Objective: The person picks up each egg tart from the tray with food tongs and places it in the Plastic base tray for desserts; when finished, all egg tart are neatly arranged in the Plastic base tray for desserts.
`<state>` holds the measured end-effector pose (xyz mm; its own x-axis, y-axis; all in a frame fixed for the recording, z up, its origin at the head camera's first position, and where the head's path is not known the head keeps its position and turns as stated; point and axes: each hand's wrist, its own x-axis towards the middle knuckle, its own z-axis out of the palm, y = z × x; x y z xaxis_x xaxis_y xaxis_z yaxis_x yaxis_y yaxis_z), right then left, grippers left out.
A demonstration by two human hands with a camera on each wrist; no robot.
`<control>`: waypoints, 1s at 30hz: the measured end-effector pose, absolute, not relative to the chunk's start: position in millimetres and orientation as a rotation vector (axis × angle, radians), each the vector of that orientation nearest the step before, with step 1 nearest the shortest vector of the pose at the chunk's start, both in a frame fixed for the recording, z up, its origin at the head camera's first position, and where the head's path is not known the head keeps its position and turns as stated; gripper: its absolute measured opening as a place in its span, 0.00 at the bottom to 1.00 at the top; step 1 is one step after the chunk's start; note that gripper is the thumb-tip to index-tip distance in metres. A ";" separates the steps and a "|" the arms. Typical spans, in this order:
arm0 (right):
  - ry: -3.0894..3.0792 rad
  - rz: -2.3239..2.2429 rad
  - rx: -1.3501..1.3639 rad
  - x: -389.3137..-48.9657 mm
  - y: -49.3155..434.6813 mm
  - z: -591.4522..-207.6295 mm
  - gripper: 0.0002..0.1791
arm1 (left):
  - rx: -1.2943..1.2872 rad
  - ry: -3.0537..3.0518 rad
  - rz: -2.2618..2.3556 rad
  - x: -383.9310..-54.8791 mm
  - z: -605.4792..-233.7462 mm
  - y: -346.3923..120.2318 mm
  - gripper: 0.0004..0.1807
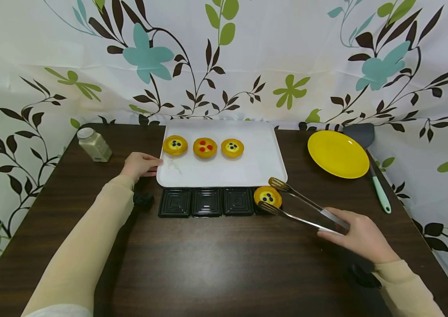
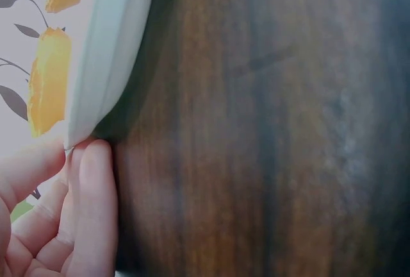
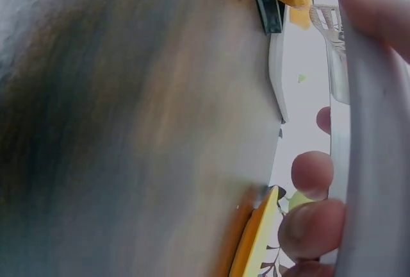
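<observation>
My left hand (image 1: 138,166) pinches the left rim of a white tray (image 1: 224,175); thumb and fingers meet at its edge (image 2: 118,59) in the left wrist view. Three tarts stand along the tray: two with blue dots (image 1: 175,145) (image 1: 232,148) and one with red pieces (image 1: 205,148) between them. Metal tongs (image 1: 335,219) are gripped in my right hand (image 1: 360,237), their fork-shaped ends spread on either side of another blue-dotted tart (image 1: 267,191). That tart sits in the rightmost compartment of a black sectioned tray (image 1: 207,202), just in front of the white one.
On the right lies a yellow plate (image 1: 336,154), over part of a spatula with a mint handle (image 1: 381,196). At the back left, a capped jar (image 1: 94,145) stands on the dark wooden table (image 1: 208,264). Patterned cloth (image 1: 216,79) hangs behind the table.
</observation>
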<state>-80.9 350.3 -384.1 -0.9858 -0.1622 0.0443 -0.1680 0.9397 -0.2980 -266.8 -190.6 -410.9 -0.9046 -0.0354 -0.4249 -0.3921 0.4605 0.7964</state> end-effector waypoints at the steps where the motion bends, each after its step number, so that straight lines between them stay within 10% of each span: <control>1: -3.075 0.489 0.263 -81.9 349.9 -383.3 0.40 | -0.362 2.364 1.426 -267.1 -410.9 -191.0 0.25; 30: -3.056 0.560 0.311 -180.4 315.6 -392.5 0.41 | -0.410 2.355 1.432 -266.1 -409.3 -188.4 0.24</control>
